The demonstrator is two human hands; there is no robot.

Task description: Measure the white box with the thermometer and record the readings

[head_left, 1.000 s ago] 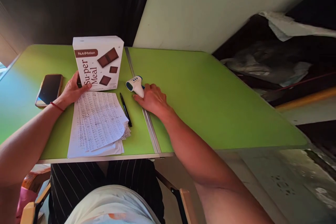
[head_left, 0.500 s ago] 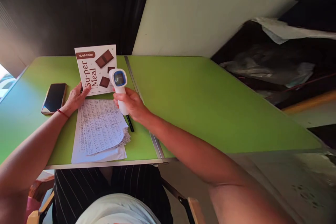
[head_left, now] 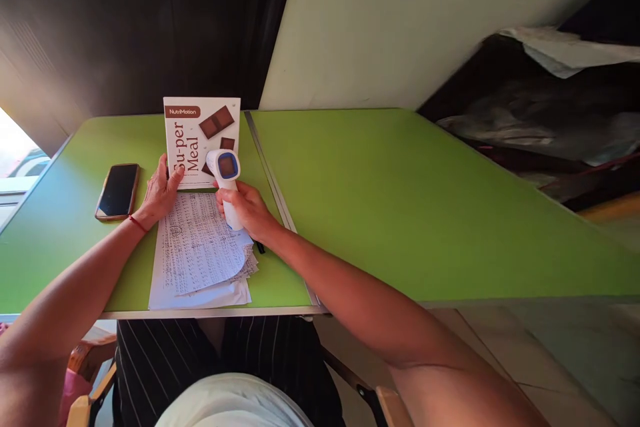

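The right hand's fingers (head_left: 223,198) are curled closed around the handle of a white plastic gun-shaped thermometer with a blue-rimmed screen (head_left: 223,165); any reading is too small to tell. A second ago it lay low beside the box; now it is raised before the box's lower right corner, so the tool is in use-ready grip. The left hand (head_left: 160,195), partly open, thumb in front, steadies the upright white cardboard box with brown chocolate pictures (head_left: 183,147). Nearer lie handwritten white paper sheets (head_left: 200,250) and a black pen (head_left: 261,247), mostly hidden; leftward, a dark-screened phone in a brown-edged case (head_left: 119,191), all on the green tabletop (head_left: 400,213).
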